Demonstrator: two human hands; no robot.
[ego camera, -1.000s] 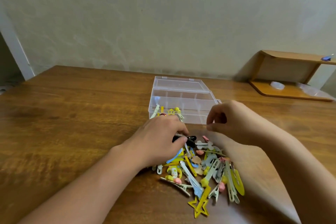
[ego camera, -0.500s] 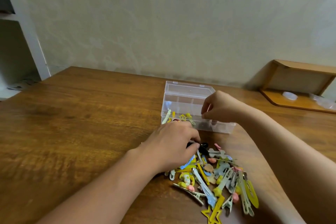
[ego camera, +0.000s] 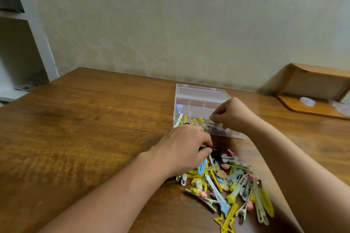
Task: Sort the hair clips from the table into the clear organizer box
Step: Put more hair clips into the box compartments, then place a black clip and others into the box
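A clear organizer box stands open on the wooden table, with yellow clips in its front left compartment. My right hand hovers over the box's front row, its fingertips pinched on a small yellow clip. A heap of colourful hair clips lies on the table in front of the box. At the heap's far left edge rests my left hand, fingers closed around a black clip.
A wooden shelf unit sits at the back right with small clear lids on it. A white shelving frame stands left, past the table's edge. The wall runs right behind the box.
My right hand has risen from the heap to the box's front compartments with a small clip. My left hand has stayed at the heap on the black clip. The camera tilted up.
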